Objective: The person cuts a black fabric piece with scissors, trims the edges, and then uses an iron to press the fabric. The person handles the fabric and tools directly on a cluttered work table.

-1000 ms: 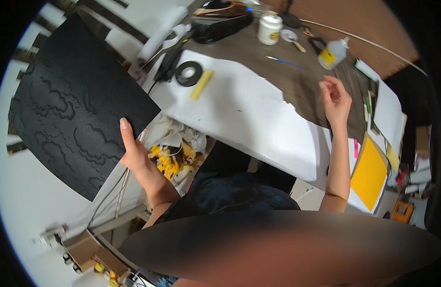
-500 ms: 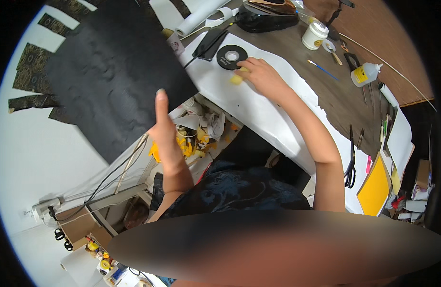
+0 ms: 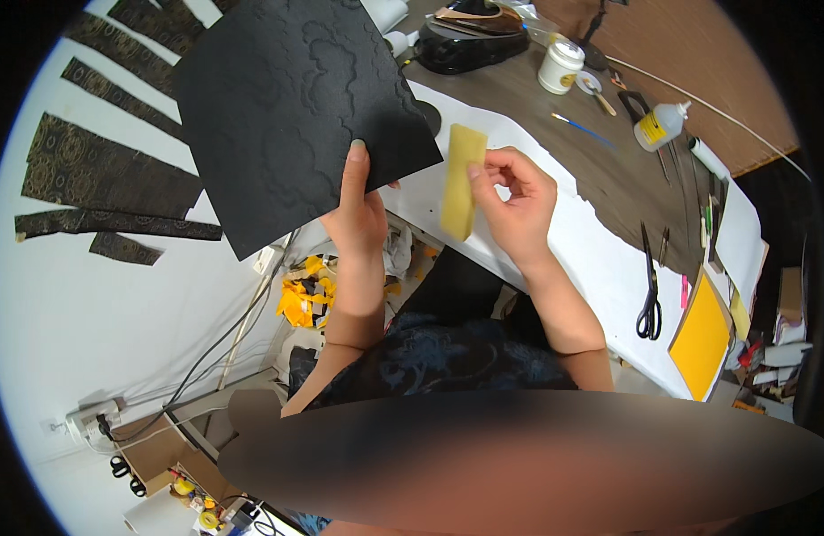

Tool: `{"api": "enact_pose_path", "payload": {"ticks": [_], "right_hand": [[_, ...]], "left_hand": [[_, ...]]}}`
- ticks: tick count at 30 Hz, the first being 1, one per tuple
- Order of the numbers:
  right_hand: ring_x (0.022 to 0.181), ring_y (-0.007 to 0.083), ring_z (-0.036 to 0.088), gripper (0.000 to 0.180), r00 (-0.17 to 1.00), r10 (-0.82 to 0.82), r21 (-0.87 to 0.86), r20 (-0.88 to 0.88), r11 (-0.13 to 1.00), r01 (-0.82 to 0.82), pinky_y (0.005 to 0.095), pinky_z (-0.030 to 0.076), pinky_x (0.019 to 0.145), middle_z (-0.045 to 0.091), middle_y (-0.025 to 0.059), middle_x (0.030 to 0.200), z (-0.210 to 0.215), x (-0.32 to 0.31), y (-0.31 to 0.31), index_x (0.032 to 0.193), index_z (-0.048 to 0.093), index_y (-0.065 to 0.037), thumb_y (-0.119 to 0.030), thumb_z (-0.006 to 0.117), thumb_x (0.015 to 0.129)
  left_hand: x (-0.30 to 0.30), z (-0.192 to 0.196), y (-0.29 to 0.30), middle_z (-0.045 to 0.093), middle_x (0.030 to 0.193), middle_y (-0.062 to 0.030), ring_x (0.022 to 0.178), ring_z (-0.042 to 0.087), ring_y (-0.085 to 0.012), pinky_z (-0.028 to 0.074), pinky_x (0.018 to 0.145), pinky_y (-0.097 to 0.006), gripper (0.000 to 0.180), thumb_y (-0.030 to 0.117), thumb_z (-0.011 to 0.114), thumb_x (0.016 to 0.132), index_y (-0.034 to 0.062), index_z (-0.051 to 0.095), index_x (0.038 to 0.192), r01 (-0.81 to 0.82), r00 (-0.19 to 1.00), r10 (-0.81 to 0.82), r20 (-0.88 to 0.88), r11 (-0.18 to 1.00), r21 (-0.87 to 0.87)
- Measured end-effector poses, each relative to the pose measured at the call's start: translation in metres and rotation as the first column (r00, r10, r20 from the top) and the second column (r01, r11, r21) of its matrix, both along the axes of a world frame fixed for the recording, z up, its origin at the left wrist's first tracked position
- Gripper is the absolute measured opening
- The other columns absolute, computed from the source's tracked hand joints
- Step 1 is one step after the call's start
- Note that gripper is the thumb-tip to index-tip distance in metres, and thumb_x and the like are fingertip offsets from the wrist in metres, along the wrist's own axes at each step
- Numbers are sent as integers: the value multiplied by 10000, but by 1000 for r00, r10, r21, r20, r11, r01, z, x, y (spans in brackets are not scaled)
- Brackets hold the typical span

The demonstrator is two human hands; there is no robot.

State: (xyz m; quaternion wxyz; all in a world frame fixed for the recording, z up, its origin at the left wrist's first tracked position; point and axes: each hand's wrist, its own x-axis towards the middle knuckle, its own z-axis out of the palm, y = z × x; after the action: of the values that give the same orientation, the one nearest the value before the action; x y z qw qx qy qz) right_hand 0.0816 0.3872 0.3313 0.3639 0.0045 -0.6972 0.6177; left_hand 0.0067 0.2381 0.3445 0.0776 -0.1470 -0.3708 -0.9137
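My left hand (image 3: 358, 210) is closed on the lower edge of a large black sheet (image 3: 282, 116), with the thumb lying on its face. Raised, cloud-like scalloped outlines run over the sheet, which is held up and tilted. To its right, my right hand (image 3: 519, 201) pinches a flat yellowish strip (image 3: 463, 183) between thumb and fingers. The strip stands upright, apart from the sheet; its material I cannot make out. A black disc (image 3: 429, 116) on the white paper (image 3: 564, 237) shows only in part behind the sheet.
A black clothes iron (image 3: 470, 45), a white jar (image 3: 560, 67), a blue brush (image 3: 582, 128) and a clear bottle (image 3: 660, 127) stand or lie along the far side. Black scissors (image 3: 649, 286) and a yellow sheet (image 3: 701, 344) are at right. Patterned dark strips (image 3: 108, 170) hang on the left wall.
My right hand has lifted the yellow strip from the table near the disc and brought it closer. The black sheet has moved right and now covers most of the disc.
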Motion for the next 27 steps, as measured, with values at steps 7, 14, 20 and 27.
{"api": "enact_pose_path", "payload": {"ticks": [7,14,20,27], "right_hand": [[644,107,583,79,987,-79,197,-142,975,107,211,463,606,617,77,758,20,20,4,847,622,48,45,655,776],[682,79,554,52,985,-136,56,-104,988,143,217,461,633,603,35,746,15,32,24,857,611,37,1,628,824],[793,126,606,168,983,-83,-92,-166,993,68,254,489,706,629,97,909,32,40,55,1097,502,6,-80,477,955],[852,179,632,192,889,-57,484,-453,822,299,281,509,761,643,99,1012,116,37,55,1059,613,3,-17,617,868]], "left_hand": [[14,-8,20,623,975,-88,763,628,-185,495,478,-312,261,-45,560,874,33,548,1122,-49,998,47,-35,995,-89],[21,0,30,627,959,-81,761,632,-184,505,486,-321,244,-30,574,872,30,558,1108,46,996,-49,-74,998,-36],[17,-1,43,633,834,-45,655,592,-121,483,584,-233,124,96,626,888,-16,625,941,-78,997,64,-47,895,-439],[9,-3,34,604,673,-207,585,582,-381,450,530,-414,159,96,569,870,-52,563,929,-255,893,-144,-426,617,-745]]}}
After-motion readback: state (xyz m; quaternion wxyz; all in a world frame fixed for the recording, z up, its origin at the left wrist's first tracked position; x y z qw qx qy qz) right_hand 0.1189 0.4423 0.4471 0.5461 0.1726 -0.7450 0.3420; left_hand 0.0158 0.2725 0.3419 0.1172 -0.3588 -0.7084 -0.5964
